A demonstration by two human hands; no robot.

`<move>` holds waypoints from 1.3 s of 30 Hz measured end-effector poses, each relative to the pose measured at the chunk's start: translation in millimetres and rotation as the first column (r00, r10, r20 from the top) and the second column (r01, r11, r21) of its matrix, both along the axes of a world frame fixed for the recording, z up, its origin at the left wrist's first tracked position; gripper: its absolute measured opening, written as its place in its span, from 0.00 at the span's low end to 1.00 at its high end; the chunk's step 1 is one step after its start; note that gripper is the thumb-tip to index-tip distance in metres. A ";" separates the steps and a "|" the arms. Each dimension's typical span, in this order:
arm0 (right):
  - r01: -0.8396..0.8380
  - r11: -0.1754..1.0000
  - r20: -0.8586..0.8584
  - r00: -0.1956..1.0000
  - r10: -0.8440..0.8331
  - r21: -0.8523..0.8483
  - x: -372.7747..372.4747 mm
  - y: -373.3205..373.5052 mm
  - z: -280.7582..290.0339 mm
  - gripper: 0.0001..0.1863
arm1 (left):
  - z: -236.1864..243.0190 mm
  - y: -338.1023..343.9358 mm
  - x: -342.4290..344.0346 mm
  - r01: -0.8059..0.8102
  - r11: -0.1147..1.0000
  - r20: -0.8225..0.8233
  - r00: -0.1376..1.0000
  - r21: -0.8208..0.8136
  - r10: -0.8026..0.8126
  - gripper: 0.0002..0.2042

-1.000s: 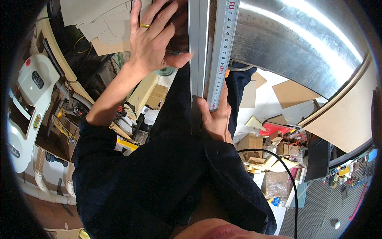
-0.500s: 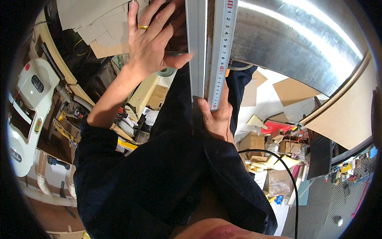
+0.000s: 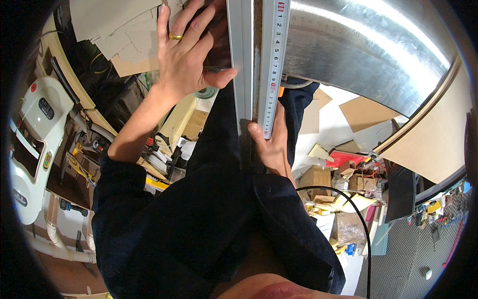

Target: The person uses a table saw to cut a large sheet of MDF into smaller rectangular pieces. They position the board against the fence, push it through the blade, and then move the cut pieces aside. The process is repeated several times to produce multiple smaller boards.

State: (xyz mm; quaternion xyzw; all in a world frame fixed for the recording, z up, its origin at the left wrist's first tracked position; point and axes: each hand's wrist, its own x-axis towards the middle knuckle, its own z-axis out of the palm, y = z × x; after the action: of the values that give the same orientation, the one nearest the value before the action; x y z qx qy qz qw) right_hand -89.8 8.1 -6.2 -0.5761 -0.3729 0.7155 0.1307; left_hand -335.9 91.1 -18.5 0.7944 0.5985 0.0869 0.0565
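Observation:
A long aluminium rail [image 3: 242, 65] runs up the middle of the view, with a narrow ruler [image 3: 274, 55] with a printed scale along its right side. My right hand [image 3: 274, 149] is closed around their near end. Its thumb lies on the end of the rail, and the fingers go out of sight behind the ruler. On the left, my left hand [image 3: 184, 62] lies spread over a dark, glossy surface [image 3: 217, 47]. A gold ring is on one finger, and the thumb tip reaches the rail's left edge.
A shiny metal sheet [image 3: 348, 55] with faint scale marks spans the upper right, beside a pale board [image 3: 433, 134]. Cardboard pieces [image 3: 368, 113] and clutter [image 3: 333, 184] lie on the floor below. A white machine [image 3: 42, 144] stands at left. A black cable [image 3: 358, 214] curves past my right side.
The rail and ruler appear slightly further left, along with small shifts across the whole view. Both hands keep nearly the same pose.

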 end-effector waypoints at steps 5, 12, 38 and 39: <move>-0.079 0.996 0.050 0.995 0.081 -0.048 3.8 -1.8 -0.2 0.41 | -0.4 -0.1 -0.7 0.009 1.000 0.014 1.000 0.014 -0.009 0.32; -0.042 0.996 0.056 0.997 0.046 -0.075 0.2 3.6 3.3 0.38 | 1.3 3.9 3.8 -0.005 1.000 0.011 1.000 0.015 0.005 0.32; 0.925 0.223 0.067 0.213 -0.975 0.308 497.0 74.0 -11.8 0.23 | 37.5 -22.4 335.0 -0.040 0.909 0.757 0.539 -0.415 0.370 0.25; 0.950 0.222 -0.013 0.230 -0.973 0.219 508.8 94.1 -11.5 0.23 | 27.9 -15.9 365.7 -0.088 0.842 0.744 0.425 -0.532 0.515 0.28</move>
State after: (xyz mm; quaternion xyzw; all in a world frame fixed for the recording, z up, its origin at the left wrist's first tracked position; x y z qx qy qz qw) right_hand 419.0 102.2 -17.7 -0.7124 -0.0081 0.4065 0.5720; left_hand 29.8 75.1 9.4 0.4830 0.6256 0.3544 0.4997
